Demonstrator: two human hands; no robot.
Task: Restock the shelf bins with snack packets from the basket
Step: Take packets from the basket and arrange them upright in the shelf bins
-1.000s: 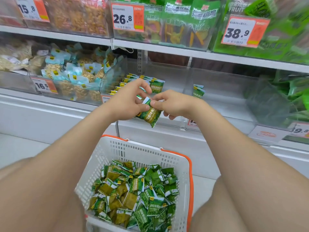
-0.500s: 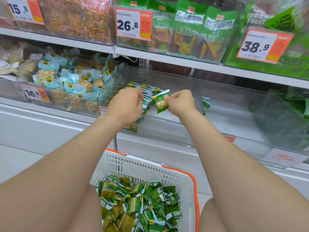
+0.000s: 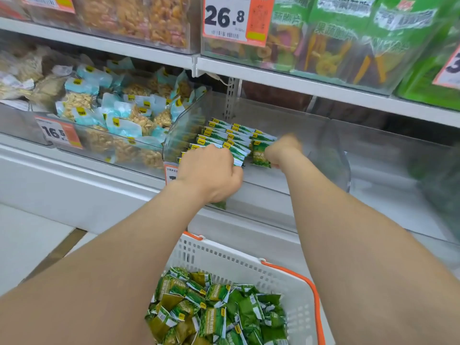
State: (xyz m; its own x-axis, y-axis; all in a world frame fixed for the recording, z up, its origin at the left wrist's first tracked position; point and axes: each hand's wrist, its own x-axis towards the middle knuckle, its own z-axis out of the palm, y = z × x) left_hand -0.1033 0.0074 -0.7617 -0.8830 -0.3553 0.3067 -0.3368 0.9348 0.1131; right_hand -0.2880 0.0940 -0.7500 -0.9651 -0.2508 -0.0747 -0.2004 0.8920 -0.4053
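Note:
A white basket point(image 3: 239, 262) with orange handles sits low between my arms, full of small green snack packets point(image 3: 219, 312). A clear shelf bin point(image 3: 273, 188) holds neat rows of the same packets point(image 3: 224, 134) on its left side. My left hand point(image 3: 211, 174) is curled at the bin's front edge against the rows, and a green packet end point(image 3: 220, 204) shows under it. My right hand point(image 3: 283, 150), blurred, reaches inside the bin and pinches one green packet point(image 3: 260, 155) upright beside the rows.
Left of the bin is a bin of pale blue nut packs point(image 3: 119, 115) with a 16.5 price tag point(image 3: 58, 133). The upper shelf point(image 3: 323, 87) carries bins of dried fruit bags and a 26.8 tag point(image 3: 234, 18). Right of my hand the bin floor is bare.
Both hands have gone forward from in front of the shelf into the clear bin. My right hand has carried the single packet down beside the rows. The view has moved closer.

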